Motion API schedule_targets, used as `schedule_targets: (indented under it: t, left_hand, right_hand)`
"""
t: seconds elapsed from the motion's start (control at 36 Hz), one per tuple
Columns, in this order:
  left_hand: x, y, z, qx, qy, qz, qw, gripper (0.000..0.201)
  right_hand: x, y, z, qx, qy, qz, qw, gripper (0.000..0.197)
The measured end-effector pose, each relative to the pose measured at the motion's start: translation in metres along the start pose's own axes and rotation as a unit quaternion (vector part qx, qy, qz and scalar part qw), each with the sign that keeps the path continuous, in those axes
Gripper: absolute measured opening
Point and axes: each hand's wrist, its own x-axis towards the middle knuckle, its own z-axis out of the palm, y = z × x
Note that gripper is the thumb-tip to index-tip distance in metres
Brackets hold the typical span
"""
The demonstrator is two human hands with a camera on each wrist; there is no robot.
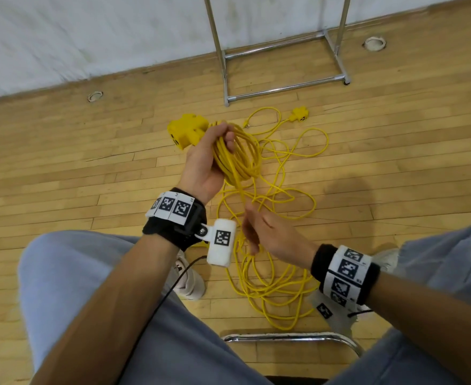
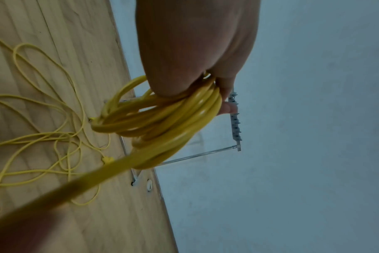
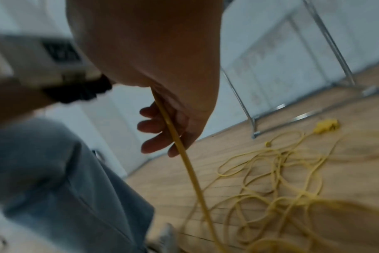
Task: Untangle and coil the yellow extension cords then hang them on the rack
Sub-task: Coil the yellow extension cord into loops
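My left hand [image 1: 214, 151] grips a coil of yellow extension cord [image 1: 239, 159] made of several loops, with its yellow outlet block [image 1: 185, 132] sticking out above the thumb. The left wrist view shows the fingers wrapped round the coil [image 2: 173, 116]. One strand runs down from the coil across my right hand [image 1: 259, 232], whose fingers [image 3: 154, 128] are loosely extended, not wrapped round it. The rest of the yellow cord [image 1: 278, 273] lies tangled on the wooden floor. A second outlet block [image 1: 300, 114] and a plug [image 1: 246, 125] lie near the chrome rack [image 1: 281, 48].
The rack stands against the white wall, its base bars on the floor behind the tangle. I am seated, with grey trouser legs either side, a white shoe [image 1: 189, 279] and a chrome chair edge [image 1: 292, 337] below. Round floor sockets [image 1: 95, 96] sit near the wall.
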Motion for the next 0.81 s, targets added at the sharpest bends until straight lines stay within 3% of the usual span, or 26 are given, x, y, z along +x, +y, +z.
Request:
schedule_targets:
  t: [0.11,0.25,0.44,0.56,0.72,0.81]
  left_hand:
    - [0.002,0.010,-0.005,-0.004,-0.021,0.008,1.000,0.010]
    - [-0.006,0.027,-0.008,0.057,-0.095,-0.041,0.993,0.017]
    - [-0.018,0.042,-0.025,0.157,-0.192,-0.083,0.965,0.011]
    - [-0.024,0.050,-0.036,0.184,-0.236,-0.108,0.948,0.017]
    - [-0.021,0.048,-0.040,0.271,-0.220,-0.125,0.929,0.026]
    - [-0.019,0.042,-0.037,0.349,-0.190,-0.115,0.910,0.013]
  right_hand:
    - [0.003,0.030,-0.006,-0.138,-0.040,0.035,0.989,0.068]
    - [0.015,0.060,-0.024,-0.144,-0.054,0.109,0.982,0.079]
    - [0.030,0.062,-0.052,-0.134,-0.018,0.161,0.978,0.070]
    - [0.037,0.068,-0.064,-0.149,0.009,0.173,0.974,0.086]
    - [0.050,0.048,-0.074,-0.166,0.089,0.185,0.965,0.072]
    - [0.058,0.039,-0.086,-0.126,0.117,0.176,0.969,0.063]
